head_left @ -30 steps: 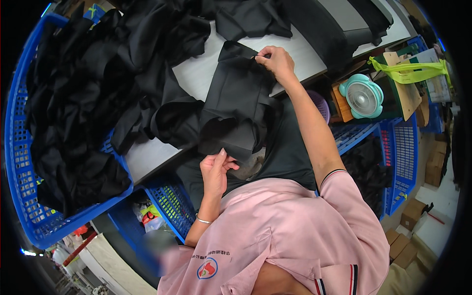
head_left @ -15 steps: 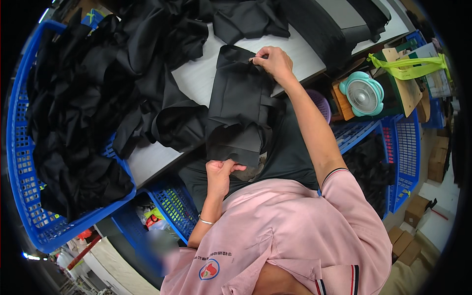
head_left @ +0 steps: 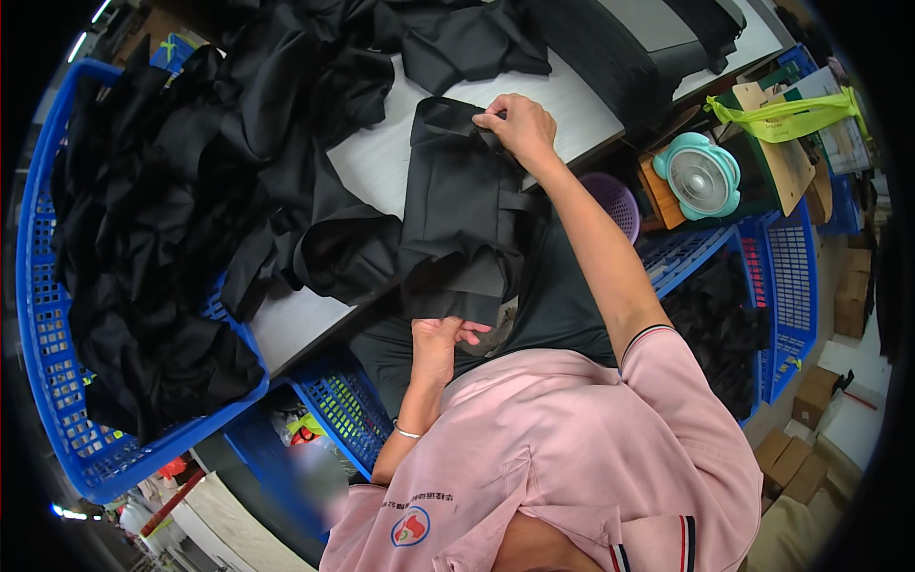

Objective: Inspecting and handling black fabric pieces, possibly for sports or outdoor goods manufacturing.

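A black fabric piece [head_left: 457, 205] with seams and folded edges is stretched lengthwise between my two hands, over my lap and the table's front edge. My right hand [head_left: 519, 126] pinches its far right corner between thumb and fingers. At the near end my left hand [head_left: 438, 345] grips the lower edge, the thumb on top and the fingers partly under the cloth. Just left of it, more black cloth [head_left: 348, 248] lies bunched and hangs toward the table edge.
A large blue plastic basket [head_left: 143, 467] heaped with black fabric stands at the left. Further black pieces [head_left: 477, 43] lie on the white table [head_left: 376, 157]. On the right are a turquoise fan [head_left: 701, 179], a purple basket [head_left: 610, 205] and another blue basket [head_left: 789, 286].
My right hand has shifted slightly left and nearer with the corner. My left hand has moved a little right, still holding the lower edge. The cloth lies somewhat flatter.
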A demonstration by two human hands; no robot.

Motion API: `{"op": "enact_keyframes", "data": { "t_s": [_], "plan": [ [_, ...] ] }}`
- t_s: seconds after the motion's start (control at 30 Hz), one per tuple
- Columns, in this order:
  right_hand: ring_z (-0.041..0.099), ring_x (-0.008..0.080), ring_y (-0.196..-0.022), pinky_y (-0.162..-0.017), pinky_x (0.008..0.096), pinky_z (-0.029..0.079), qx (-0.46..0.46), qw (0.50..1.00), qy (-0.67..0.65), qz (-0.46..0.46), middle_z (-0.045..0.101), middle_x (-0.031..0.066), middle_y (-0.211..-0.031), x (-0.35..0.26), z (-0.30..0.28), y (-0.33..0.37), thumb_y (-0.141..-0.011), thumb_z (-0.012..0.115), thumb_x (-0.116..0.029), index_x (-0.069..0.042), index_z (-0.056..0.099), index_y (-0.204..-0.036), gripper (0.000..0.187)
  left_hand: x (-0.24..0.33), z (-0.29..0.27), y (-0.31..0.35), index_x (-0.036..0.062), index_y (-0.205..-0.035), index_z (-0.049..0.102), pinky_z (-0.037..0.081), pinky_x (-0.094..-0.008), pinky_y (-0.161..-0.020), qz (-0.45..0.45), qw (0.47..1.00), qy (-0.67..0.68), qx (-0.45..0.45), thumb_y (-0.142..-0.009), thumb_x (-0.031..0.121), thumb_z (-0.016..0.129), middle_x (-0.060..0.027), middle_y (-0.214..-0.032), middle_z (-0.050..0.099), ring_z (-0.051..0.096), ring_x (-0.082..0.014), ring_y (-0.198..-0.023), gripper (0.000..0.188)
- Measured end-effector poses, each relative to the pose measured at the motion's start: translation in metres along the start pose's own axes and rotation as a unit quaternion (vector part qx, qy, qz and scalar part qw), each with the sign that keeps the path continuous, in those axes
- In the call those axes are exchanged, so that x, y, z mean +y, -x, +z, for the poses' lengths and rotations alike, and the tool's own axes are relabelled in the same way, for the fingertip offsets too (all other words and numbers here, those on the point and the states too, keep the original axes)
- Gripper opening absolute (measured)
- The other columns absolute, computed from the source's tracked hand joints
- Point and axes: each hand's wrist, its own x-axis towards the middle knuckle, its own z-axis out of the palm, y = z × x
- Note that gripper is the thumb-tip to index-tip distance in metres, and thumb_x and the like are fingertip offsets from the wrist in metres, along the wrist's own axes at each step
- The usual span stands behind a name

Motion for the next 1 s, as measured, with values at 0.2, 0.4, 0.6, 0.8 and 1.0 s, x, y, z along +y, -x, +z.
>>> {"op": "enact_keyframes", "data": {
  "t_s": [0.2,0.4,0.6,0.8,1.0],
  "plan": [
    [0.071,0.0331,-0.079,-0.072,0.0431,0.053,0.027,1.000,0.006,0.000,0.074,0.0120,-0.080,-0.004,0.002,0.001,-0.080,0.081,-0.037,-0.011,0.075,-0.083,0.026,0.000,-0.004,0.004,-0.0111,-0.086,0.071,0.057,-0.0271,-0.061,-0.005,0.998,-0.008,-0.054,-0.099,0.009,0.056,-0.0268,-0.086,0.074,0.067,-0.0176,-0.059,0.029],
    [0.071,0.0335,-0.081,-0.073,0.0426,0.053,0.047,0.998,0.015,0.024,0.074,0.0123,-0.081,-0.010,0.005,-0.001,-0.080,0.081,-0.035,-0.010,0.075,-0.083,0.026,-0.004,0.001,0.002,-0.0128,-0.089,0.072,0.058,-0.0274,-0.066,-0.002,0.998,-0.005,-0.062,-0.102,0.010,0.052,-0.0245,-0.087,0.074,0.071,-0.0195,-0.066,0.033],
    [0.072,0.0314,-0.085,-0.075,0.0417,0.053,-0.021,1.000,-0.017,0.006,0.075,0.0123,-0.086,0.005,-0.005,-0.003,-0.081,0.080,-0.038,-0.010,0.075,-0.086,0.029,0.011,-0.007,0.009,-0.0087,-0.114,0.066,0.056,-0.0313,-0.087,0.017,0.996,-0.020,-0.090,-0.091,0.007,0.068,-0.0153,-0.106,0.072,0.071,-0.0185,-0.093,0.027],
    [0.069,0.0313,-0.092,-0.081,0.0392,0.053,-0.001,0.978,-0.203,-0.054,0.073,0.0124,-0.095,0.006,-0.016,0.024,-0.085,0.076,-0.038,-0.004,0.073,-0.102,0.039,0.035,-0.011,-0.006,-0.0002,-0.135,0.056,0.042,-0.0271,-0.103,0.151,0.985,-0.073,0.037,-0.090,-0.002,0.069,-0.0042,-0.126,0.063,0.057,-0.0134,-0.116,0.047],
    [0.067,0.0234,-0.076,-0.068,0.0327,0.050,0.216,0.966,-0.085,-0.109,0.066,0.0116,-0.079,0.009,-0.083,0.137,-0.094,0.069,-0.019,-0.002,0.072,-0.091,0.018,0.014,0.011,-0.018,0.0000,-0.129,0.061,0.043,-0.0245,-0.098,0.203,0.976,-0.016,0.073,-0.098,0.001,0.064,-0.0008,-0.117,0.066,0.057,-0.0094,-0.107,0.032]
  ]
}}
